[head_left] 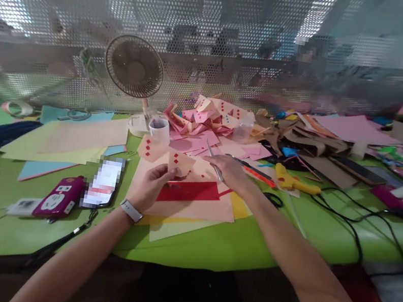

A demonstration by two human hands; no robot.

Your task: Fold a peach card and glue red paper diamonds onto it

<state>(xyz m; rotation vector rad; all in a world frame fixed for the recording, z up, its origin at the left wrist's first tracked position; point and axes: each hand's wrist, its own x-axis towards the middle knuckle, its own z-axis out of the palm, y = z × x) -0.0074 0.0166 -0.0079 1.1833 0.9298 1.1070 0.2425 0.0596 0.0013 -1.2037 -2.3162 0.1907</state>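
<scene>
In the middle of the table, my left hand (158, 180) pinches a peach paper piece (175, 161) marked with red diamonds, thumb on top. My right hand (231, 170) is closed around a slim, pointed silver tool (217, 168), its tip angled up and away; the exact kind is unclear. Beneath both hands lie a strip of red paper (190, 192) and larger peach sheets (210, 212), with yellow paper (240, 206) under them. A few small red diamonds lie near the red strip's top edge.
Behind are a white cup (159, 131), a fan (134, 66) and heaped paper cuttings (207, 116). To the left lie a phone (104, 183) and purple power bank (61, 197). On the right sit a yellow glue gun (291, 179), an orange-red cutter (259, 175) and black cables (352, 217).
</scene>
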